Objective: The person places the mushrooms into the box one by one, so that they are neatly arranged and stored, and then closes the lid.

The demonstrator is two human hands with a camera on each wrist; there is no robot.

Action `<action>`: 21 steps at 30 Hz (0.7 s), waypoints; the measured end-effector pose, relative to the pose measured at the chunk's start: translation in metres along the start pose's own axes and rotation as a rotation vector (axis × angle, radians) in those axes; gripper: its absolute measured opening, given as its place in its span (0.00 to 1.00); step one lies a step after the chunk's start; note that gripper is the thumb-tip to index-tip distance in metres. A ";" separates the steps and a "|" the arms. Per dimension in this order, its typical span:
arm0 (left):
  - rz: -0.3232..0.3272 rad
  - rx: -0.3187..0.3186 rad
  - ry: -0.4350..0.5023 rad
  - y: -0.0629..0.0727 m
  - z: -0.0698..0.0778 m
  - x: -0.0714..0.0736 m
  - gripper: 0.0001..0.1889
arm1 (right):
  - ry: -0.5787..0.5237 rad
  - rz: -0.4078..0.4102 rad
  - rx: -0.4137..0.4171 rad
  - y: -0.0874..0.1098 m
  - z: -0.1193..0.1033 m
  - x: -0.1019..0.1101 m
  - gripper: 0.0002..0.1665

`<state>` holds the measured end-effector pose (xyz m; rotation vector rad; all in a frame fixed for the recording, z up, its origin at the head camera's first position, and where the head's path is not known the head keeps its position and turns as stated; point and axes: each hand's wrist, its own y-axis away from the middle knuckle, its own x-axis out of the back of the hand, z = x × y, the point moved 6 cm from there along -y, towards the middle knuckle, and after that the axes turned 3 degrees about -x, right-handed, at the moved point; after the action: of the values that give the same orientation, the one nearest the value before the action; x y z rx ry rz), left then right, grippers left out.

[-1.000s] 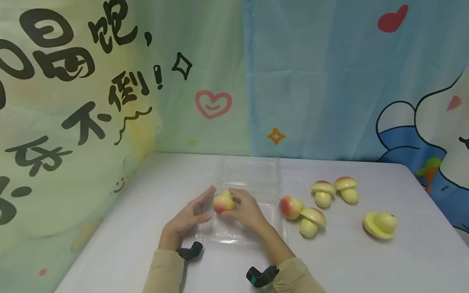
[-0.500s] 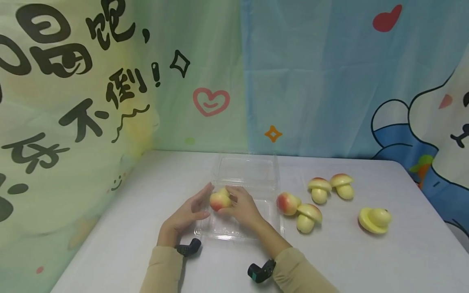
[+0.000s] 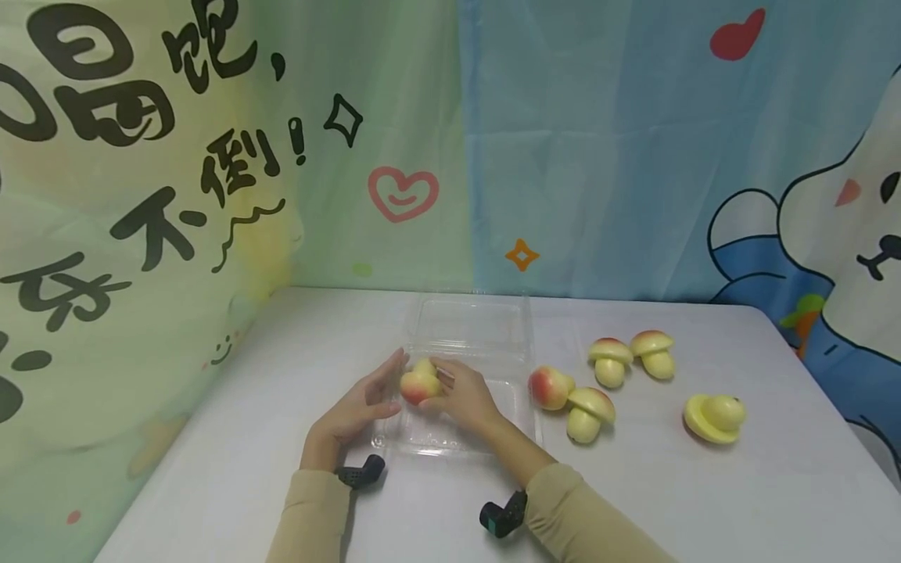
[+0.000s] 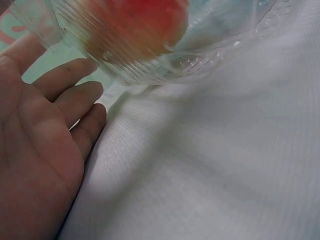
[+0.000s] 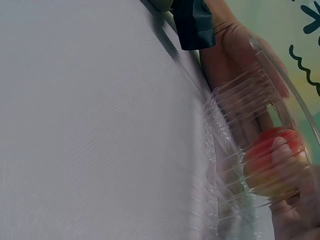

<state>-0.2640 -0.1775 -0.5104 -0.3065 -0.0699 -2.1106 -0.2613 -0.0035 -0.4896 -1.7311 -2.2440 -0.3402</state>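
We saw the right hand [image 3: 466,396] pinching a red-and-yellow mushroom-shaped piece [image 3: 419,385] within the left part of the clear box [image 3: 450,450]; we could not tell whether the piece touched the box's floor. The left hand [image 3: 355,403] held nothing, its fingers extended just beside the box's left wall. The lid [image 3: 472,324] lay back behind the box. Just right of the box we saw a redder piece [image 3: 548,389] beside a capped piece [image 3: 590,414]. Farther right and behind those were 2 more capped pieces [image 3: 610,363], and 1 yellow piece [image 3: 716,418] lay on the surface [image 3: 774,500] well right of the box.
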 end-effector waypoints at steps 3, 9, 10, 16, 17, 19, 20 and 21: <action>0.005 0.008 -0.012 0.000 0.001 0.000 0.46 | 0.030 0.001 -0.012 0.000 0.000 0.000 0.45; 0.005 0.003 -0.009 0.000 0.000 0.000 0.46 | 0.056 0.004 -0.013 0.001 -0.001 0.001 0.44; 0.004 0.002 -0.005 0.000 0.000 0.000 0.46 | 0.060 0.005 -0.008 0.001 -0.001 0.000 0.44; 0.006 0.011 0.013 0.000 0.000 0.000 0.46 | 0.101 0.013 -0.016 0.001 -0.003 0.002 0.44; 0.009 0.015 0.012 0.000 0.000 0.000 0.46 | 0.117 0.016 -0.021 0.001 -0.003 0.002 0.45; 0.015 0.022 0.007 0.000 0.000 -0.001 0.46 | 0.150 0.023 -0.032 0.002 -0.004 0.003 0.45; 0.019 0.027 0.004 0.000 0.000 -0.001 0.46 | 0.166 0.026 -0.037 0.002 -0.003 0.004 0.44; 0.021 0.030 0.000 0.000 -0.001 -0.001 0.46 | 0.183 0.029 -0.041 0.002 -0.003 0.004 0.44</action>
<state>-0.2641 -0.1770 -0.5115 -0.2885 -0.0974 -2.0869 -0.2604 -0.0005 -0.4854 -1.6769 -2.0942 -0.5201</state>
